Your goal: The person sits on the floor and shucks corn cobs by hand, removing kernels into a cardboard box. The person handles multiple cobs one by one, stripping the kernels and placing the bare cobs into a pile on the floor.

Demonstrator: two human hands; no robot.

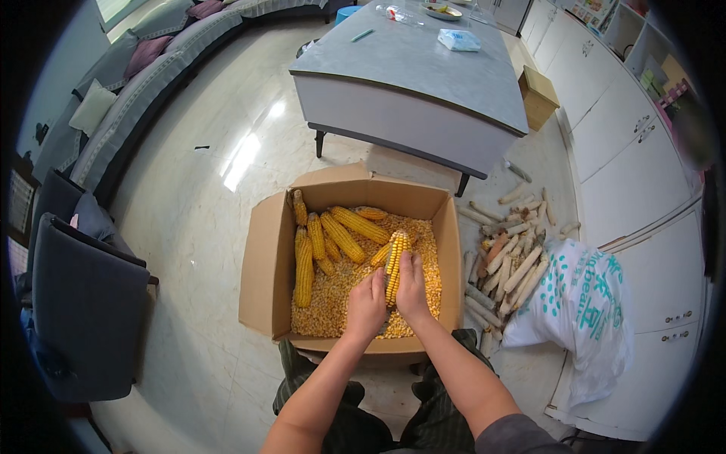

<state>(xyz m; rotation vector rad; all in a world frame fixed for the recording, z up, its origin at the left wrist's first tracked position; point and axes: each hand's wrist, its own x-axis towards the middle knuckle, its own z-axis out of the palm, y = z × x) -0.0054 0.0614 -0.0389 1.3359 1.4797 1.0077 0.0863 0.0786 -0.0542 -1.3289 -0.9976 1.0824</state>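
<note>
Between my two hands, over a cardboard box (448, 255), an ear of dried corn (398, 255) stands nearly upright, with some kernels gone from its side. My right hand (411, 284) grips its right side. My left hand (367, 301) is at its lower left, fingers bent against it; the palm side is hidden. Loose yellow corn kernels (323, 315) cover the bottom of the box. Several whole ears of corn (303, 272) lie on the kernels at the left and back, one leaning in the back left corner.
Stripped corn cobs (510, 267) lie heaped on the floor right of the box, beside a white plastic bag (578, 306) with green print. A grey-topped table (397, 62) stands beyond the box, white cabinets (618, 153) at right, a dark chair (85, 306) at left.
</note>
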